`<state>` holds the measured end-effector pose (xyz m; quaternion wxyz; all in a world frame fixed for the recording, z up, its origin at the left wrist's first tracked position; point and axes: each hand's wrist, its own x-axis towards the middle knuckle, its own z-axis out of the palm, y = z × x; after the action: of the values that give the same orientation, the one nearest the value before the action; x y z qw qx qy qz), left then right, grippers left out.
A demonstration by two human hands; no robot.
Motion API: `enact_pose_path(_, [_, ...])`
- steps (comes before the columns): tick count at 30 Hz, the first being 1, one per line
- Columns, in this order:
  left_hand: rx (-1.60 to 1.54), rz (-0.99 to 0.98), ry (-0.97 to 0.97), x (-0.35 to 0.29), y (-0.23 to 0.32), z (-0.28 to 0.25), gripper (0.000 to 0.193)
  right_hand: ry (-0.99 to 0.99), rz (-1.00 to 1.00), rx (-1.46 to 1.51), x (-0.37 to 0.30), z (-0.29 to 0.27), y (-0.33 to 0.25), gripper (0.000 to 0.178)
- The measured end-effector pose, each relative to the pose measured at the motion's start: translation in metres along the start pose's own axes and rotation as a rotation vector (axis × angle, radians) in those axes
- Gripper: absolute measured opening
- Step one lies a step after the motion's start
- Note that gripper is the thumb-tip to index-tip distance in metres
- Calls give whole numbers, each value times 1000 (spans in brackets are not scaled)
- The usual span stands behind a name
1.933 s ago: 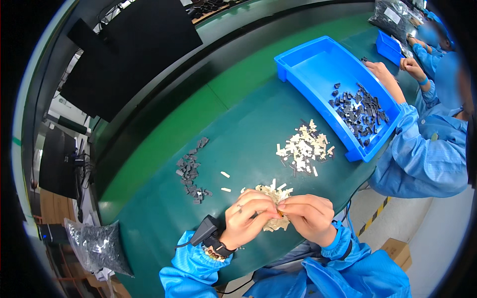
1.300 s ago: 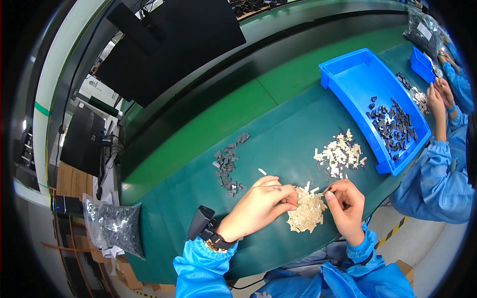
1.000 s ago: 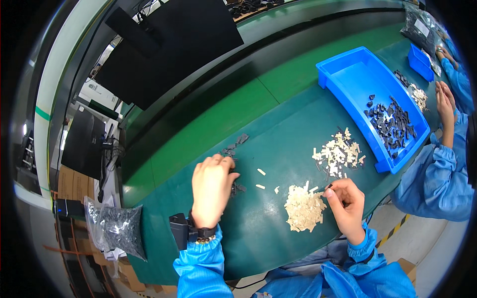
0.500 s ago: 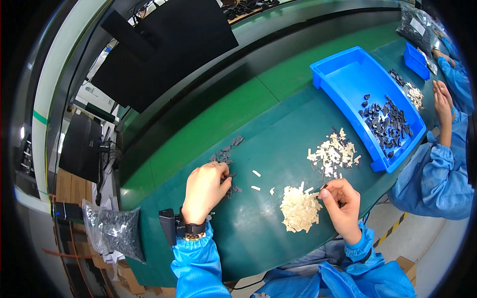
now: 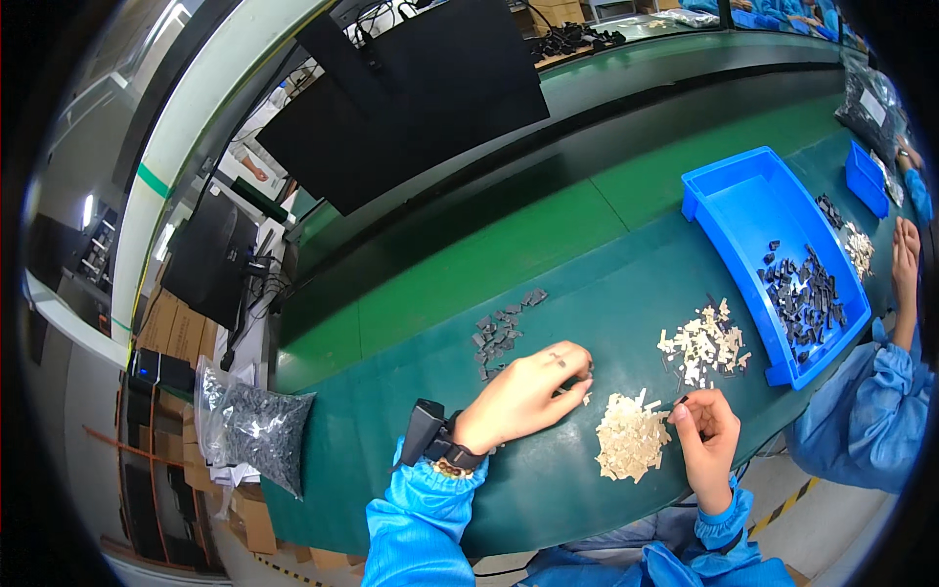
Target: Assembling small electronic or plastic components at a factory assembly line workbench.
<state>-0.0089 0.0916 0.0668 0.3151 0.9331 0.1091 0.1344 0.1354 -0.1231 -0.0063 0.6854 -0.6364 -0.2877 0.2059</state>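
Observation:
My left hand (image 5: 533, 393) is over the green tabletop with its fingers curled down. A small cream strip (image 5: 587, 399) peeks out by its thumb, and whatever the fingertips hold is hidden. Behind that hand lies a loose group of dark grey pieces (image 5: 499, 335). My right hand (image 5: 709, 435) pinches a small black piece (image 5: 682, 400) between thumb and forefinger. It is just right of a heap of cream strips (image 5: 632, 438). Farther back lies a second, looser pile of cream strips (image 5: 702, 342), with a few dark pieces among them.
A blue tray (image 5: 729, 210) holding many black pieces stands at the right. Beyond it are a smaller blue bin (image 5: 867, 180) and a co-worker's hand (image 5: 906, 256). A clear bag of dark pieces (image 5: 266, 435) rests at the table's left end. A black monitor (image 5: 411, 108) hangs over the back.
My left hand has moved right, from the dark grey pieces to where loose cream strips lay. My right hand stays pinched beside the cream heap. The whole view has shifted.

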Motion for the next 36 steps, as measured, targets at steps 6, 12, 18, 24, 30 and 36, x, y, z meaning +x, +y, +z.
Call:
enact_pose_path(6, [28, 1, -4, 2, 5, 5, 9, 0, 4, 2, 2, 1, -1, 5])
enact_pose_path(12, [49, 212, 173, 2, -10, 11, 25, -6, 7, 1, 2, 3, -2, 5])
enact_pose_path(18, [-129, 408, 274, -1, -15, 10, 18, -20, -1, -17, 0, 1, 0, 4])
enact_pose_path(24, [-644, 91, 297, -7, 6, 29, 8, 13, 29, -30, -4, 0, -3, 6])
enact_pose_path(30, [-505, 145, 299, -15, 16, 48, 14, -246, 138, 231, -3, 0, -4, 6])
enact_pose_path(36, [-229, 309, 286, -8, 12, 49, 20, -409, 152, 321, 5, -1, -10, 7])
